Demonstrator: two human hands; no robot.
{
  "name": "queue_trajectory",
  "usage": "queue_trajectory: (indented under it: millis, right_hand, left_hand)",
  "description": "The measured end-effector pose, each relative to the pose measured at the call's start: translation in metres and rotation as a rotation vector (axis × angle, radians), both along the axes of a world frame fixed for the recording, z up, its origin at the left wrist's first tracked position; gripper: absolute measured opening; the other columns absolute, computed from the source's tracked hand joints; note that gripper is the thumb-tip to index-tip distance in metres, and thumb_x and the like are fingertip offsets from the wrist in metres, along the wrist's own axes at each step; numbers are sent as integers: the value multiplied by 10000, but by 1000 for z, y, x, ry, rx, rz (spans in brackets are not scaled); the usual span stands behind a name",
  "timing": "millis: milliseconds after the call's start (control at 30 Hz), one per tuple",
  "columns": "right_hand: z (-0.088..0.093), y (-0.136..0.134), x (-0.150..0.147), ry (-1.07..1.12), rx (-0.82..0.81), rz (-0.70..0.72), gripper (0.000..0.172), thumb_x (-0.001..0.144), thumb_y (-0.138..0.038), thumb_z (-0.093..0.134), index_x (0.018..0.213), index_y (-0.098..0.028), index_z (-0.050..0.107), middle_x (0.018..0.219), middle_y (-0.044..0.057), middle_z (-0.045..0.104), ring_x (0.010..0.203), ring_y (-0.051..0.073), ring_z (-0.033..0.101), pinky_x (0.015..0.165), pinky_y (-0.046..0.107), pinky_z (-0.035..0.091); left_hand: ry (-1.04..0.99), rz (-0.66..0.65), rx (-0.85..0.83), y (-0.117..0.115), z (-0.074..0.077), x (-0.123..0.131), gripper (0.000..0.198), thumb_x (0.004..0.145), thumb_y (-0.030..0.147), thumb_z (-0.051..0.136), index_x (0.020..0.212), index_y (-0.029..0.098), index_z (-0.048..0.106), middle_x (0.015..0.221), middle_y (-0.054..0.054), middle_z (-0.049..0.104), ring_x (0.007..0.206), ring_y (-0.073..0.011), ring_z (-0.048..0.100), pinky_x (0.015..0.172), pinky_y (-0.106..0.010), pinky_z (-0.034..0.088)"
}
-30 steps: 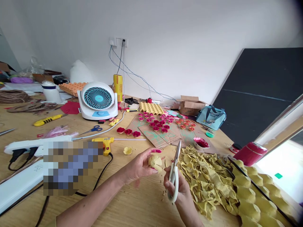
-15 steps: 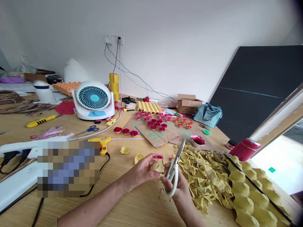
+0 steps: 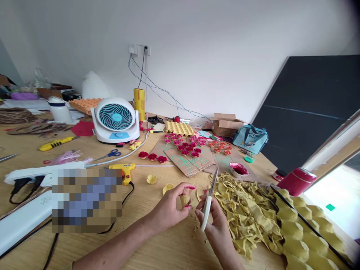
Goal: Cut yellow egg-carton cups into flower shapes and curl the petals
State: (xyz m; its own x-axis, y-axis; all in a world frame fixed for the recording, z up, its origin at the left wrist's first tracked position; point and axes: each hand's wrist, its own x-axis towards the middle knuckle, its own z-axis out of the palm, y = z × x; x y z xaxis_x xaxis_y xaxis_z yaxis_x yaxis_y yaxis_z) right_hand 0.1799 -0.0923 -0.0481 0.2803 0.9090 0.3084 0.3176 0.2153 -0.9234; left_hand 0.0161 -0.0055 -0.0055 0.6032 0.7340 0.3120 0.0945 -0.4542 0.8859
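Fingers first: on the left hand, they're curled around a small, pale yellow, rounded piece of moulded pulp, thumb below, forefinger above, and look at those pink-stained tips! The piece sits in that grip just above the table, a pale wood-grained top sprinkled with tiny crumbs. Across to the right hand, and its fingers are clamped on the white-handled steel scissors, blades pointing up and away, near the pulp piece but apart from it. The blades look close together; whether they're fully closed, I can't tell from here.

Just beyond the left hand, a pale yellow scalloped pulp cup lies partly hidden, and farther off to the left sits another yellow petal-edged cup. Over on the right, what a heap: crumpled yellow pulp scraps, running up to a knobbly yellow pulp egg tray. Behind the heap rests a white bowl with deep red paint inside. Farther back, red and pink flower-shaped cups crowd the brown cardboard sheets, while a yellow glue gun lies left of the hands.
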Motion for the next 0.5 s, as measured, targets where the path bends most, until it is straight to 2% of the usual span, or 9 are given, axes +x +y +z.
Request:
queue_trajectory:
  millis: [133,267,400,500]
  right_hand:
    - [-1,0,1,1,-14,-5,344,868,-407,658,1138,-214,567,868,7,583,835,202,545,824,319,432]
    - [6,-4,-1,43,-61,42,352,890,-502,601,1098,-221,568,881,16,560,840,202,524,756,296,437]
    - [7,-5,-2,141,-78,119,415,890,-607,544,992,-207,576,791,2,528,713,164,480,649,269,416]
    - [-1,-2,-2,282,-164,150,459,881,-640,536,899,-184,582,636,-37,447,556,122,380,510,239,311]
  left_hand:
    - [44,128,126,2,-9,-1,490,716,105,629,1180,262,611,909,-5,645,920,-205,596,868,-305,420]
    - [11,179,120,6,-14,0,441,742,137,649,1162,270,630,856,-5,654,917,-216,604,875,-311,416]
    - [-29,218,8,10,-8,3,339,752,158,645,1085,222,647,771,8,629,834,-196,594,833,-298,421]
    - [-111,191,-202,14,-4,4,261,748,203,651,1009,187,651,741,17,595,746,-171,554,734,-278,417]
